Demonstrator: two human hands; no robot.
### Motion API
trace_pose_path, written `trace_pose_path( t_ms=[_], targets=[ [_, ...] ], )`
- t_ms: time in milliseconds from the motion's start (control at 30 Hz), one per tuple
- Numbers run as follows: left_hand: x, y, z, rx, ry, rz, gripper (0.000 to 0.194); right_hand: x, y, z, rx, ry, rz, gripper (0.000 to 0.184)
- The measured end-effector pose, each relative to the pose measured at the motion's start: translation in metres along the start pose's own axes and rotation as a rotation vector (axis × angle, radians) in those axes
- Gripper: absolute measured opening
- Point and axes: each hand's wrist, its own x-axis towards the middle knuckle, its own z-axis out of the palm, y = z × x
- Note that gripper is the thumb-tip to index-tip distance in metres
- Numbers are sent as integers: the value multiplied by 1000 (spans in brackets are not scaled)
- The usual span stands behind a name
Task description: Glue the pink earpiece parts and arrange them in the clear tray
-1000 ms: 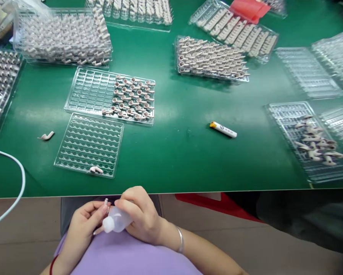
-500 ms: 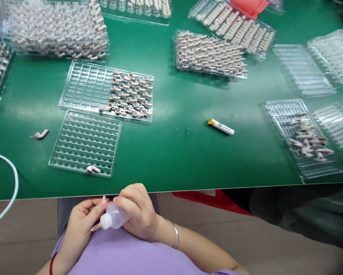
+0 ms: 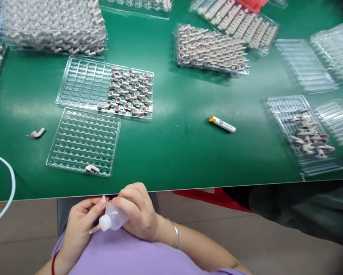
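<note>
Over my lap, just below the table edge, my right hand (image 3: 141, 214) is wrapped round a small translucent plastic bottle (image 3: 115, 215). The bottle lies tilted, its white cap end pointing down and left. Close beside it, my left hand (image 3: 81, 219) is closed in a pinch, with a tiny white tip showing at the thumb; the rest of what it holds is hidden. On the table ahead, a clear tray (image 3: 82, 141) with rows of round holes bears one pale pipe-shaped part (image 3: 91, 168). A similar part (image 3: 37, 133) lies on the table to its left.
Behind is a half-filled clear tray (image 3: 82, 82) of pale parts. Stacked full trays (image 3: 51, 30) stand back left, another full stack (image 3: 211, 49) back right. A white and yellow tube (image 3: 223, 124) lies mid-table. At right is a tray with loose parts (image 3: 308, 133). A white cable (image 3: 11, 187) curves at left.
The view has shifted slightly, so the table things sit a little higher and the left ones further left. Both hands and the bottle stay almost as they were.
</note>
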Motion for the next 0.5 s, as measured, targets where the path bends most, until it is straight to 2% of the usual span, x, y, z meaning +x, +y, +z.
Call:
trace_pose_path(
  t_ms=[200, 300, 367, 433, 500],
  targets=[
    [1, 0, 8, 33, 113, 47, 39, 3, -1, -3, 10, -20, -3, 22],
    [2, -2, 8, 27, 108, 79, 39, 5, -1, -4, 7, -22, -7, 22],
    [2, 0, 6, 67, 65, 115, 37, 6, 0, -7, 17, -39, 3, 25],
    [-1, 4, 1, 189, 24, 201, 31, 10, 2, -13, 91, -66, 42, 27],
    [-5, 9, -4, 386, 24, 377, 21, 14, 7, -22, 236, -71, 126, 29]
  ],
)
